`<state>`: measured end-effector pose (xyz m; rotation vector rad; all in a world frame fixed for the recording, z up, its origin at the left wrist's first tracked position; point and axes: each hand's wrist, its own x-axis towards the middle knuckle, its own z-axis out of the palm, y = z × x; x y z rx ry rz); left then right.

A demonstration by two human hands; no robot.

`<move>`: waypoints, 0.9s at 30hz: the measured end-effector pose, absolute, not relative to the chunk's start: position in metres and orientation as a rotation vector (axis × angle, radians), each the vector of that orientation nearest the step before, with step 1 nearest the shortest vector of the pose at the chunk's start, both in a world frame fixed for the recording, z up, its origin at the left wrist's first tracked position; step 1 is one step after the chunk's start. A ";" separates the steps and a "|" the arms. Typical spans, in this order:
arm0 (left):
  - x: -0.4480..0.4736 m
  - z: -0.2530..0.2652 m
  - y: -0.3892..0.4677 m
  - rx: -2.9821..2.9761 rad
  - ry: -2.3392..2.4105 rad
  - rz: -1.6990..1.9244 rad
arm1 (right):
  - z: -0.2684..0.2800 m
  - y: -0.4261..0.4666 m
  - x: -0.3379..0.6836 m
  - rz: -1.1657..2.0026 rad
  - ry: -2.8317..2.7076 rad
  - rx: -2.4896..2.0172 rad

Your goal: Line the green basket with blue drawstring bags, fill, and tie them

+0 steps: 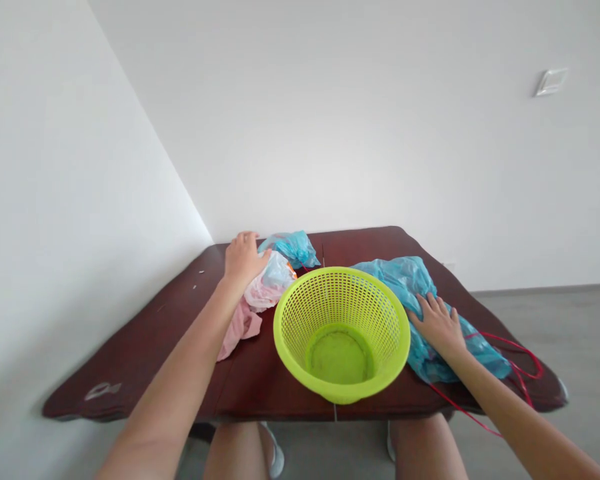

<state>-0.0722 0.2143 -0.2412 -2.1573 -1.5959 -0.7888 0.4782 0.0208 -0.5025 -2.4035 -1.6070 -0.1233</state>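
Note:
A lime-green perforated plastic basket (343,357) stands upright on the dark red table, with nothing inside it. To its right, my right hand (437,323) lies with fingers spread on a crumpled blue plastic bag (405,277). On the other side, my left hand (245,257) is at a whitish-pink plastic bag (270,283), its thumb reaching over the bag and its fingers apart. Pink cloth-like material (240,330) lies beneath my left wrist, partly hidden by the arm. Behind that is a smaller blue plastic bag (293,247).
The dark brown-red table (260,393) has a wavy edge and stands against white walls. Red string (527,353) loops beside the right-hand bag and hangs over the front edge. A torn whitish mark (103,390) shows at the table's left. A wall switch (551,81) is at upper right.

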 end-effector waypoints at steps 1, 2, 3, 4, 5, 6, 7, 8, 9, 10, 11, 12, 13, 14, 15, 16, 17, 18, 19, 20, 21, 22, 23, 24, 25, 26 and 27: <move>-0.058 -0.240 0.229 -2.265 -1.510 -0.722 | -0.504 0.022 0.479 -0.130 -1.608 -2.407; -0.044 -0.242 0.244 -2.360 -1.438 -0.659 | -0.504 0.022 0.480 -0.137 -1.610 -2.411; -0.031 -0.245 0.259 -2.446 -1.373 -0.598 | -0.504 0.022 0.480 -0.139 -1.613 -2.414; -0.020 -0.250 0.272 -2.529 -1.313 -0.531 | -0.502 0.022 0.479 -0.136 -1.613 -2.418; -0.010 -0.256 0.284 -2.596 -1.265 -0.473 | -0.501 0.021 0.478 -0.129 -1.609 -2.422; -0.003 -0.263 0.293 -2.650 -1.227 -0.423 | -0.498 0.021 0.477 -0.121 -1.603 -2.424; 0.003 -0.271 0.301 -2.688 -1.203 -0.384 | -0.496 0.020 0.475 -0.116 -1.596 -2.425; 0.008 -0.279 0.307 -2.706 -1.197 -0.363 | -0.494 0.019 0.473 -0.117 -1.589 -2.426; 0.011 -0.287 0.311 -2.711 -1.204 -0.358 | -0.493 0.018 0.471 -0.123 -1.579 -2.428; 0.014 -0.295 0.315 -2.706 -1.218 -0.365 | -0.491 0.018 0.470 -0.130 -1.574 -2.429; 0.017 -0.303 0.317 -2.696 -1.236 -0.377 | -0.490 0.018 0.468 -0.134 -1.572 -2.431; 0.019 -0.310 0.320 -2.686 -1.256 -0.391 | -0.489 0.018 0.467 -0.136 -1.574 -2.433; 0.021 -0.317 0.322 -2.678 -1.276 -0.405 | -0.489 0.018 0.466 -0.137 -1.577 -2.436; 0.023 -0.322 0.324 -2.671 -1.293 -0.417 | -0.488 0.018 0.466 -0.139 -1.581 -2.437; 0.023 -0.326 0.327 -2.665 -1.311 -0.429 | -0.488 0.018 0.465 -0.144 -1.585 -2.437; 0.023 -0.329 0.329 -2.659 -1.330 -0.442 | -0.489 0.018 0.465 -0.154 -1.586 -2.437; 0.023 -0.331 0.331 -2.653 -1.349 -0.459 | -0.489 0.018 0.465 -0.166 -1.584 -2.436; 0.022 -0.331 0.333 -2.648 -1.367 -0.478 | -0.489 0.018 0.465 -0.175 -1.580 -2.436; 0.022 -0.330 0.335 -2.641 -1.391 -0.502 | -0.489 0.018 0.465 -0.179 -1.576 -2.437; 0.021 -0.328 0.336 -2.630 -1.422 -0.531 | -0.489 0.018 0.465 -0.175 -1.574 -2.439; 0.020 -0.325 0.337 -2.613 -1.459 -0.568 | -0.489 0.018 0.465 -0.165 -1.571 -2.440; 0.020 -0.321 0.338 -2.589 -1.502 -0.615 | -0.489 0.018 0.465 -0.153 -1.568 -2.440; 0.020 -0.317 0.339 -2.558 -1.551 -0.672 | -0.488 0.018 0.465 -0.140 -1.566 -2.438; 0.020 -0.312 0.339 -2.520 -1.601 -0.741 | -0.487 0.018 0.464 -0.131 -1.566 -2.434; 0.021 -0.307 0.341 -2.480 -1.648 -0.818 | -0.486 0.018 0.464 -0.128 -1.567 -2.429; 0.022 -0.300 0.342 -2.438 -1.693 -0.903 | -0.485 0.018 0.463 -0.129 -1.567 -2.427; 0.023 -0.293 0.345 -2.398 -1.738 -0.993 | -0.485 0.018 0.463 -0.133 -1.565 -2.428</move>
